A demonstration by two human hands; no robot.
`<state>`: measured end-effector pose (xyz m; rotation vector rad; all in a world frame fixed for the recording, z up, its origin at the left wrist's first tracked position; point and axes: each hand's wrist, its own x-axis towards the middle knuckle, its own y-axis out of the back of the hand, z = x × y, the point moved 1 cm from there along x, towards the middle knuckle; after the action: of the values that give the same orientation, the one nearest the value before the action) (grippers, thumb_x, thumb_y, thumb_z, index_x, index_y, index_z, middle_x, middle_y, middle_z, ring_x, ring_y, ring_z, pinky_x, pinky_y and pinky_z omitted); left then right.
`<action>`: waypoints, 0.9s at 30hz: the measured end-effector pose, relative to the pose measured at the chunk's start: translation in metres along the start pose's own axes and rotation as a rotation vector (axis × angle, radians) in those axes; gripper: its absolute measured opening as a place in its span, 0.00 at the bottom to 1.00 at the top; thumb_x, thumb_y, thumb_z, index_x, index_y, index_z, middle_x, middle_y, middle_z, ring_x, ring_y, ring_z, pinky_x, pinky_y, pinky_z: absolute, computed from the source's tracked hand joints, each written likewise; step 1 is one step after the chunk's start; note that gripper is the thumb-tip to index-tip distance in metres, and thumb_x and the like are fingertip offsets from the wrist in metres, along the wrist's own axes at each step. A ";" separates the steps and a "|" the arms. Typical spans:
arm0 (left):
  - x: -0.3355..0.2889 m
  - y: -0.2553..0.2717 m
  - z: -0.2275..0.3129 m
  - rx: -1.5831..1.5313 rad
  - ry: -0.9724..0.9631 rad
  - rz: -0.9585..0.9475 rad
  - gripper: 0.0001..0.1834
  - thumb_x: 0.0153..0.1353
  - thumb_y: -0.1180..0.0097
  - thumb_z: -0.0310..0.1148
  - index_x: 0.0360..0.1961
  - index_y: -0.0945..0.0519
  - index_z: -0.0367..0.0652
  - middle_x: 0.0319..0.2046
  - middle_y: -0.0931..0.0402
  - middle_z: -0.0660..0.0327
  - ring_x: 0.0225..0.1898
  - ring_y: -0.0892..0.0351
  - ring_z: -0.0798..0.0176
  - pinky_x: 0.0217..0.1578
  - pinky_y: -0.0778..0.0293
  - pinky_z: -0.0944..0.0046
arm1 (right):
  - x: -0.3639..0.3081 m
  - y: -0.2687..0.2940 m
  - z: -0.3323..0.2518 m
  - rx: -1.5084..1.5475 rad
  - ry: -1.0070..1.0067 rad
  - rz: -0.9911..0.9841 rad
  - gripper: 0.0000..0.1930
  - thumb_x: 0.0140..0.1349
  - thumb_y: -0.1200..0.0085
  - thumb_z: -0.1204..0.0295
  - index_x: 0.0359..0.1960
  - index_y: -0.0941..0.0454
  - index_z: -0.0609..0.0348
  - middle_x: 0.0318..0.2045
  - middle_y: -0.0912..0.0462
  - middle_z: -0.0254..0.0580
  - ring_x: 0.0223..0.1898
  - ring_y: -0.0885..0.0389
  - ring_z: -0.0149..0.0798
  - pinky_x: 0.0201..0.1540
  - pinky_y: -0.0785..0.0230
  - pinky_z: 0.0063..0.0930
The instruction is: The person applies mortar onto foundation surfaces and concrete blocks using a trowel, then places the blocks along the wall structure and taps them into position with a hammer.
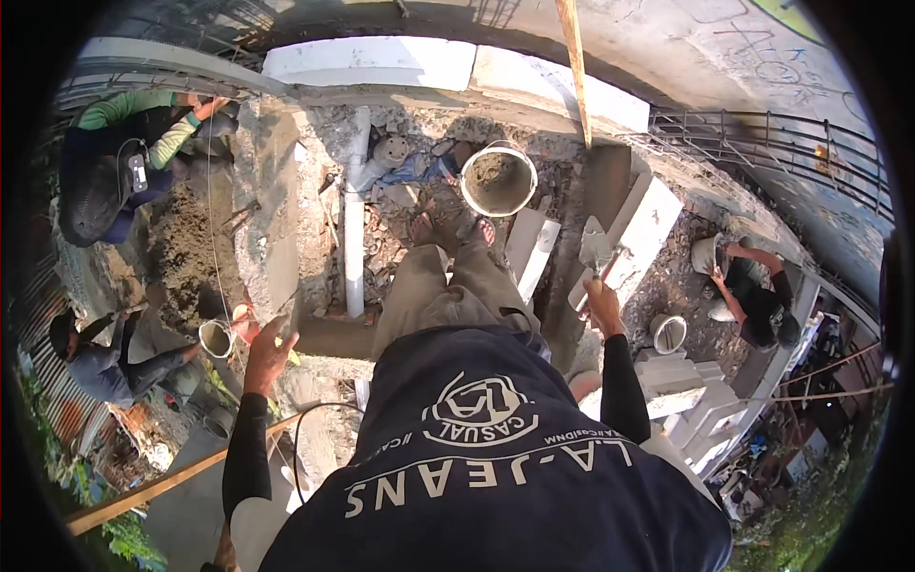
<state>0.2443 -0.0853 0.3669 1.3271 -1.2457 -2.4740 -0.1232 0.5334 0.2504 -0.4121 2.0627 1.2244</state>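
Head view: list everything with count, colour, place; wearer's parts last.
Buckets: at least three, pale, top, left, right
Mortar: one load, greyish, top bucket
Pipe: one, white, left of centre
Blocks: several, white, top and right
Bars: several, dark, upper right
Poles: at least two, brown, top and lower left
Heap: one, brown, left
Workers: three, mostly dark clothes, left and right
Trowel: one, grey, right of centre
Shirt: one, dark, lower centre
Left hand: one, black sleeve, left of shirt
Right hand: one, black sleeve, on trowel

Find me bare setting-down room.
Bare: the slanted white rectangular block, right of the grey metal trowel; the grey concrete ledge, right of the brown soil. Crowded: the rubble between the white cylindrical pipe and round white bucket.
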 end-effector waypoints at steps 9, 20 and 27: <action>0.253 -0.113 0.123 0.131 -0.211 -0.175 0.32 0.72 0.48 0.51 0.63 0.25 0.33 0.71 0.41 0.36 0.72 0.40 0.40 0.69 0.40 0.52 | -0.051 -0.072 0.115 0.303 -0.278 0.195 0.24 0.66 0.43 0.50 0.38 0.22 0.64 0.24 0.18 0.48 0.22 0.16 0.45 0.27 0.23 0.41; 0.615 -0.392 0.412 0.211 -0.461 -0.274 0.49 0.64 0.41 0.52 0.75 0.46 0.30 0.73 0.45 0.36 0.75 0.46 0.41 0.72 0.45 0.52 | -0.210 -0.226 0.256 0.101 -0.571 -0.002 0.10 0.68 0.48 0.58 0.45 0.19 0.42 0.38 0.20 0.52 0.39 0.18 0.58 0.40 0.25 0.54; 0.679 -0.464 0.404 0.317 -0.627 -0.101 0.50 0.58 0.36 0.50 0.73 0.42 0.30 0.70 0.40 0.36 0.73 0.41 0.43 0.71 0.41 0.53 | -0.212 -0.262 0.220 0.579 -1.059 -0.082 0.26 0.65 0.49 0.46 0.33 0.19 0.61 0.18 0.18 0.45 0.19 0.14 0.42 0.24 0.21 0.37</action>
<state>-0.3357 0.2001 -0.2821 0.6614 -1.7856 -2.9854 0.2677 0.5745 0.1621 0.3678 1.3230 0.5202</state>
